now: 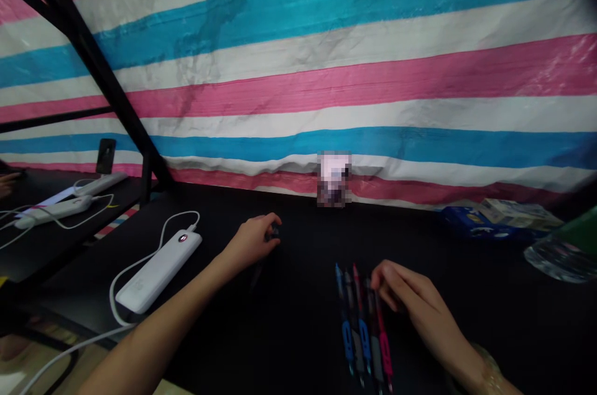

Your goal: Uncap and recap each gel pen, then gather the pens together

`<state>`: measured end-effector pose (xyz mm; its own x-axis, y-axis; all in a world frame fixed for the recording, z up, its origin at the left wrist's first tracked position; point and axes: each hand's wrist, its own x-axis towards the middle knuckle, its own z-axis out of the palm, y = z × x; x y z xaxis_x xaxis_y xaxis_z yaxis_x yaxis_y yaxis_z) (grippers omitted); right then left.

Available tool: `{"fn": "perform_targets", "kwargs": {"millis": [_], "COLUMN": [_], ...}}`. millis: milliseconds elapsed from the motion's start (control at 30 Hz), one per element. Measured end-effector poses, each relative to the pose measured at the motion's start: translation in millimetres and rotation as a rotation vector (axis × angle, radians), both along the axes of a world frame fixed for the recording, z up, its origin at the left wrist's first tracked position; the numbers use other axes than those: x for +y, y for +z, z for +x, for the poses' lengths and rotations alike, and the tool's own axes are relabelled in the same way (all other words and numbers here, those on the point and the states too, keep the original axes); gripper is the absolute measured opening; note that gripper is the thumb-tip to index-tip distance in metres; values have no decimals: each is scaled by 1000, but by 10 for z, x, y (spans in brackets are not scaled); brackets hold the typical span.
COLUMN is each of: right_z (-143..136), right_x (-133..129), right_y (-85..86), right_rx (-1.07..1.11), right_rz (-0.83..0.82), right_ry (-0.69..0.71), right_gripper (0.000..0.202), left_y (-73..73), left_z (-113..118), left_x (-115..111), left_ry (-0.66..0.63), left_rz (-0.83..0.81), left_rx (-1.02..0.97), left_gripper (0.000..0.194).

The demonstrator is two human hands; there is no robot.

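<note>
Left hand (255,237): thumb and fingers closed on a dark item (272,232), mostly hidden and blurred against the black table (298,333); type unclear. Right hand (413,297): fingers curled, tips at the upper end of the pens (364,326), five side by side; cannot tell whether gripping. Bottle (566,249) cut off at right edge. Small object (334,178) by the sheet (289,93) pixelated.

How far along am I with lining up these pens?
Five pens lie side by side in a row, so that part looks done. Your left hand grips a dark item, too dim to name, and your right hand is at the row's right end. What's left may be that item, held apart from the row.
</note>
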<state>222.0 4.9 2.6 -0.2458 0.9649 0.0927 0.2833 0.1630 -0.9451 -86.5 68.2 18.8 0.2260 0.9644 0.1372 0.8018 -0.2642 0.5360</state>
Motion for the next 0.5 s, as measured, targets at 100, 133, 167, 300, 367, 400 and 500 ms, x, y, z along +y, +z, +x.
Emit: {"fn": "perform_targets", "kwargs": {"millis": [100,133,167,300,367,400,500], "right_z": [18,24,28,27,18,12,-8], "right_x": [2,4,6,14,15,14,14], "right_y": [-12,-19,-26,-44,-38,-31,-1], "right_rx": [-22,-25,-25,-17,-15,-11,12], "right_rz": [-3,-3,-4,-15,-7,4,31], "right_ry": [-6,-10,-12,-15,-19,-23,-42], "right_gripper": [48,48,48,47,46,45,43], "left_y": [-46,-57,-62,-24,4,9,-38], "left_z": [-29,-33,-35,21,122,194,449], "left_x": [18,17,11,-55,-125,-173,-363], "left_ry": [34,43,52,85,84,60,-259], "left_rz": [13,17,22,76,127,156,259], "left_rx": [119,153,184,276,293,291,261], "left_gripper": [33,34,34,34,34,33,39]}}
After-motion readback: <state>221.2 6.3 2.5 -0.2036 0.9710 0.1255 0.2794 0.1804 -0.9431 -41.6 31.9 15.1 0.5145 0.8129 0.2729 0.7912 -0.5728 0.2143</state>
